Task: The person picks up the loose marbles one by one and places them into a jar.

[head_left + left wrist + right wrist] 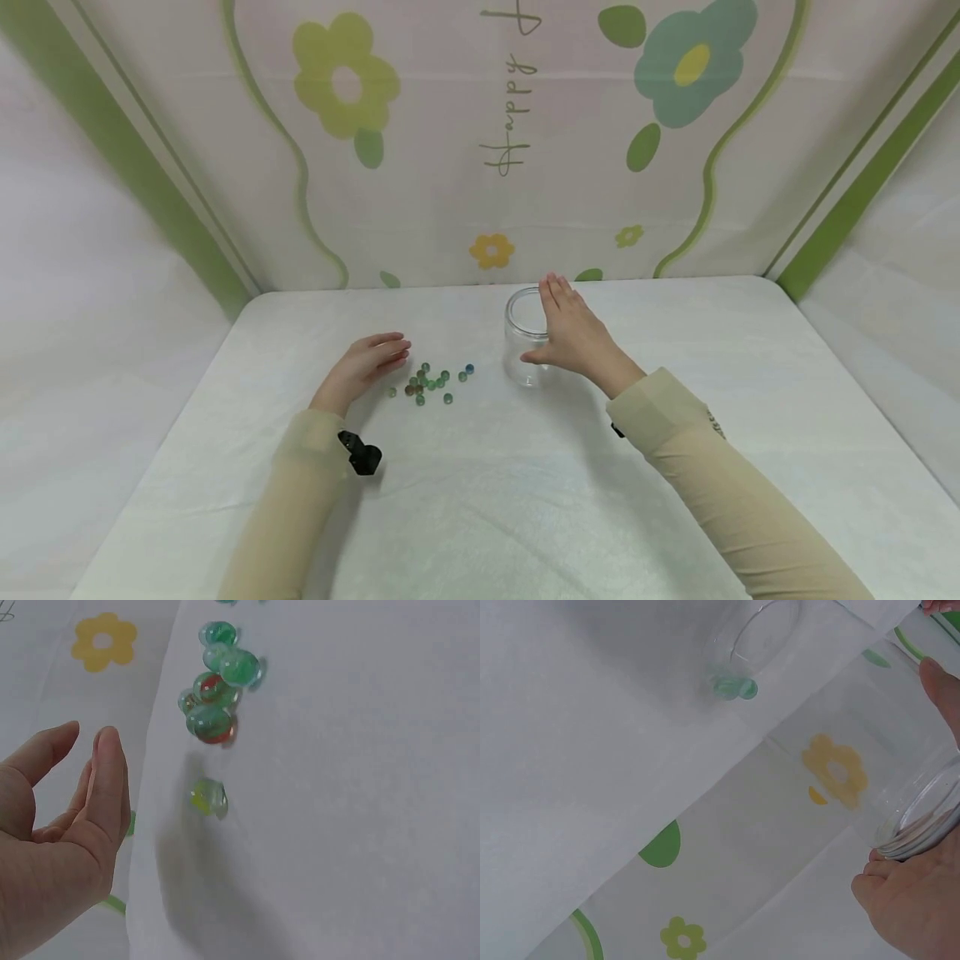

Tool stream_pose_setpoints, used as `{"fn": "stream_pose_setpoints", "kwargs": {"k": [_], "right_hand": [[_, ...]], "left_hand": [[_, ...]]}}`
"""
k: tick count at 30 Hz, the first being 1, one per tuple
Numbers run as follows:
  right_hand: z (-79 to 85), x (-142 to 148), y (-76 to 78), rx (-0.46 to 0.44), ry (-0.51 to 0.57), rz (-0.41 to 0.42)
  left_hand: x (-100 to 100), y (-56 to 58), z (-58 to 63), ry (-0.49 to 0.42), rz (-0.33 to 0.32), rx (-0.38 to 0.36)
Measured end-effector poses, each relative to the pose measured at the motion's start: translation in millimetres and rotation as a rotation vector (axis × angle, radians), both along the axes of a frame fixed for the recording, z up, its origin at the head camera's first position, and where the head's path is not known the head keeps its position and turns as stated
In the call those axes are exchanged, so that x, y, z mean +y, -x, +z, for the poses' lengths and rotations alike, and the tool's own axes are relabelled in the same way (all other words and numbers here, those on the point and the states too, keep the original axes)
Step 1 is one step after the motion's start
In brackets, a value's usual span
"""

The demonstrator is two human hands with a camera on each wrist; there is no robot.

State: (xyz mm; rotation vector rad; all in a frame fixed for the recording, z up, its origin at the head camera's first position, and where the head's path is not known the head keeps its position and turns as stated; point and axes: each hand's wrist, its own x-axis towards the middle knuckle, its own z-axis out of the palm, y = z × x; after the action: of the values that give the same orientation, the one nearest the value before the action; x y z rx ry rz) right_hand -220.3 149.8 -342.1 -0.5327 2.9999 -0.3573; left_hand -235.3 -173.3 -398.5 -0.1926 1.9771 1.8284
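A clear glass jar (517, 354) stands upright on the white table. At its right side is my right hand (577, 335), fingers extended past the rim and thumb across the near side. In the right wrist view, the jar's rim (919, 840) lies between thumb and fingers. Left of the jar, several glass marbles (431, 385) lie loosely grouped, mostly green, some with red and one blue. My left hand (367, 365) hovers at their left edge, fingers loosely bent. The left wrist view shows nothing in its grasp, with a yellow-green marble (208, 796) nearby.
The white-covered table (480, 500) ends at a back wall (435, 192) printed with flowers and lettering. White side panels with green stripes (142, 158) flank it. A black wrist camera (362, 454) sits on the left sleeve.
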Motion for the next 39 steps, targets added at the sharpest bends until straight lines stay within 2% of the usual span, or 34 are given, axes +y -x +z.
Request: {"fn": "stream_pose_setpoints", "kwargs": {"k": [7, 16, 23, 30, 39], "right_hand": [[0.3, 0, -0.3, 0.009, -0.004, 0.008], [1.1, 0, -0.8, 0.008, -0.003, 0.007], [0.8, 0, -1.1, 0.013, -0.002, 0.003], [0.6, 0, -0.4, -0.004, 0.002, 0.0], [0.6, 1, -1.1, -0.007, 0.01, -0.005]], "left_hand": [[-23, -6.4, -7.8, 0.131, -0.055, -0.012], [-39, -11.8, -12.7, 0.196, -0.132, -0.008], [-41, -15.7, -14.3, 0.31, -0.217, 0.003], [-38, -15.3, -19.4, 0.318, -0.25, -0.002], [-34, -18.0, -17.1, 0.425, -0.326, 0.058]]}}
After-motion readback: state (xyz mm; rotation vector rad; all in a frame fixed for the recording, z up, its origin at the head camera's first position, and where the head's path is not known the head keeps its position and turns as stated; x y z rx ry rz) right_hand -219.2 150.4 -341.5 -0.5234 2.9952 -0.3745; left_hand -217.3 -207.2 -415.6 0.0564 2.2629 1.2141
